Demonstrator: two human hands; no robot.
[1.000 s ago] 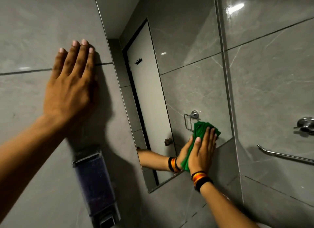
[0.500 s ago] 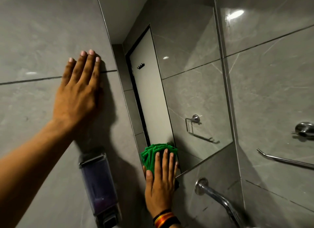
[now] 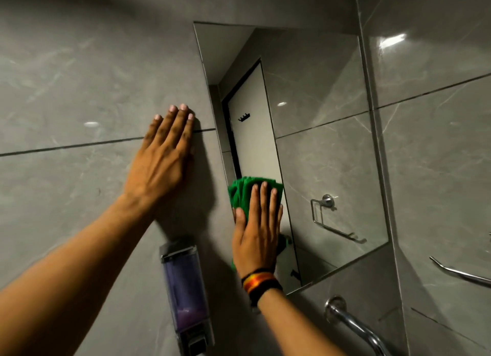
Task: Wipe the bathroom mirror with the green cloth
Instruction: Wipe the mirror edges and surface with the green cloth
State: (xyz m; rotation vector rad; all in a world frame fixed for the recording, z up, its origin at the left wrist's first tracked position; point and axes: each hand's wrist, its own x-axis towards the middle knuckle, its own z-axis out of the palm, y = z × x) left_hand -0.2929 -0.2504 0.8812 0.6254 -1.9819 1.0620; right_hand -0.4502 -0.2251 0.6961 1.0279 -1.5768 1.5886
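Moved up: cloth (image 3: 239, 193) now at mirror (image 3: 318, 156) left edge; my right hand (image 3: 255, 236) presses it, fingers straight; most glass lies up-right.

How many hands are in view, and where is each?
2. The left hand lies flat on the wall tile; the right hand presses the green cloth against the mirror. None seems hidden.

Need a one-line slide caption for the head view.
Right hand presses the green cloth flat on the mirror near its left edge; left hand braces on the wall tile.
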